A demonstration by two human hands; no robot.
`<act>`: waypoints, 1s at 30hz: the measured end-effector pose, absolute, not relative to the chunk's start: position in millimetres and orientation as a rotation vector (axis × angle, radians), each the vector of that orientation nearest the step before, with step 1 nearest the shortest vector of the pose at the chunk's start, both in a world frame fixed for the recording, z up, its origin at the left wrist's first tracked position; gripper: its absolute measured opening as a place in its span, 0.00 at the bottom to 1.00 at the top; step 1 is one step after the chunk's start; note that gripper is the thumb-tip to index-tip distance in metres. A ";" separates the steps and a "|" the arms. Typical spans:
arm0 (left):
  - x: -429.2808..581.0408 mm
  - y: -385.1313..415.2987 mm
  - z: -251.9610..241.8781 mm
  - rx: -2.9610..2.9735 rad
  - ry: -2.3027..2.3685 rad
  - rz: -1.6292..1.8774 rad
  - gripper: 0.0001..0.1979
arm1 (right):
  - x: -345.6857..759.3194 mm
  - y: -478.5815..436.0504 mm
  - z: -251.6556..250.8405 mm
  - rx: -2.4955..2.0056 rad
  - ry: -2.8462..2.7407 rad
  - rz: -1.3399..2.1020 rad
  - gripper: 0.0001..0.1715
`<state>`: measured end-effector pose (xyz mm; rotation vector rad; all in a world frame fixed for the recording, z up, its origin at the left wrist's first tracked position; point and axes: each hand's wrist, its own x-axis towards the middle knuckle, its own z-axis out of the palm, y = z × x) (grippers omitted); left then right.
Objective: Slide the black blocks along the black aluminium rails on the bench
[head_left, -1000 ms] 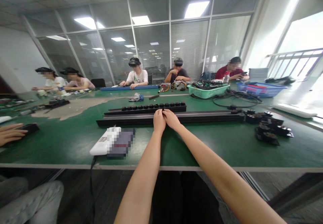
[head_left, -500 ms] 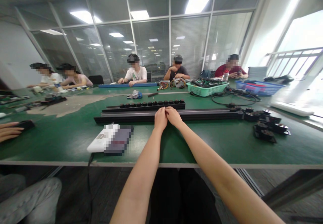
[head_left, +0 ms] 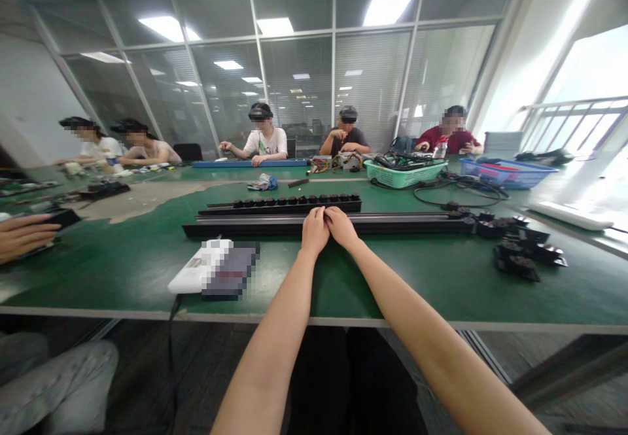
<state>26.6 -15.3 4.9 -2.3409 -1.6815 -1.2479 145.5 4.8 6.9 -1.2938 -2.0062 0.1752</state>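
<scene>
A long black rail [head_left: 245, 227] with a lighter strip along it lies across the green table in front of me. My left hand [head_left: 314, 231] and my right hand [head_left: 341, 227] meet over its middle, fingers bent and pressed together. Whatever is between the fingertips is hidden. Just behind lies a shorter black strip [head_left: 294, 202] bearing a row of small dark round parts. Several loose black parts [head_left: 515, 261] are heaped past the rail's right end.
A white device [head_left: 201, 271] with a cable and a blurred dark item lie front left. A co-worker's hand [head_left: 24, 235] holds a black part at far left. Behind are a green basket [head_left: 407, 174], a blue basket [head_left: 510, 173], black cables and a grey-blue cloth [head_left: 262, 182].
My hands stay over the rail, with only a slight shift of the fingers. At far left, the co-worker's hand and black part have moved inward and up.
</scene>
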 end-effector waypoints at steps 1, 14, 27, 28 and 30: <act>27.2 -15.7 5.0 -2.345 -1.677 -1.246 0.26 | 146.0 4.5 6.1 -1.297 -2.000 0.170 0.24; 32.6 -16.4 3.7 -2.467 -1.598 -1.270 0.28 | 157.5 6.6 -1.2 -1.317 -1.904 0.125 0.24; 32.0 -11.8 -2.1 -2.530 -1.487 -1.289 0.28 | 167.9 6.5 -0.8 -1.291 -1.928 0.143 0.22; 32.1 -11.8 -2.1 -2.519 -1.488 -1.290 0.28 | 169.0 6.5 -0.8 -1.284 -1.929 0.141 0.22; 32.3 -11.3 -2.4 -2.491 -1.501 -1.286 0.27 | 170.3 6.7 -1.0 -1.271 -1.929 0.139 0.22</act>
